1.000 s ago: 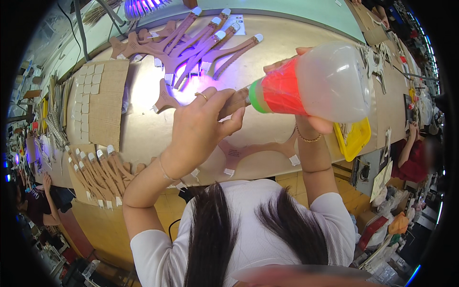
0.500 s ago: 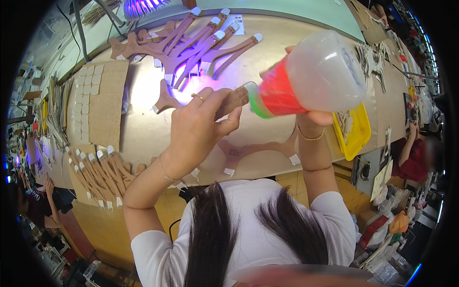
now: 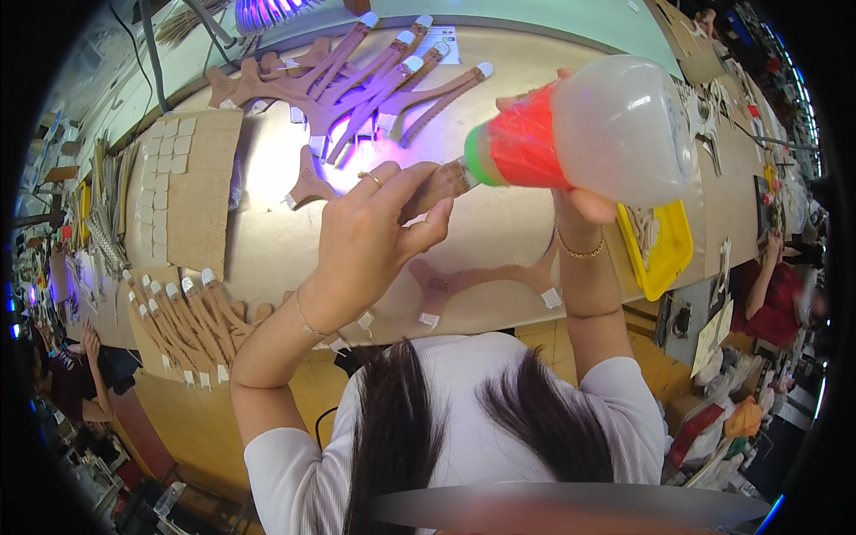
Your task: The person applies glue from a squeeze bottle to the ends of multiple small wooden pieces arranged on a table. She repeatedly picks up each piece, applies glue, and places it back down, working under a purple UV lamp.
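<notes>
My left hand (image 3: 367,239) pinches the end of a tan fabric strap piece (image 3: 434,191) between thumb and fingers. My right hand (image 3: 591,207) grips a large translucent plastic bottle (image 3: 626,127) lying on its side in the air. Red wrapping covers the bottle's shoulder, and a green band rings its neck. The neck meets the strap's tip; the exact contact is too small to make out. Below my hands, another tan Y-shaped strap piece (image 3: 481,278) with white tags lies on the table. Most of my right hand's fingers are hidden behind the bottle.
Several white-tipped tan strap pieces (image 3: 330,111) lie under a purple-glowing lamp (image 3: 272,13). More of them (image 3: 192,325) sit at the near left. Pale squares rest on cardboard (image 3: 198,201). A yellow tray (image 3: 673,241) stands at right. Co-workers sit on both sides.
The bottle's neck has moved up slightly, and the bottle lies more level, farther over the strap's tip. My left hand has hardly moved.
</notes>
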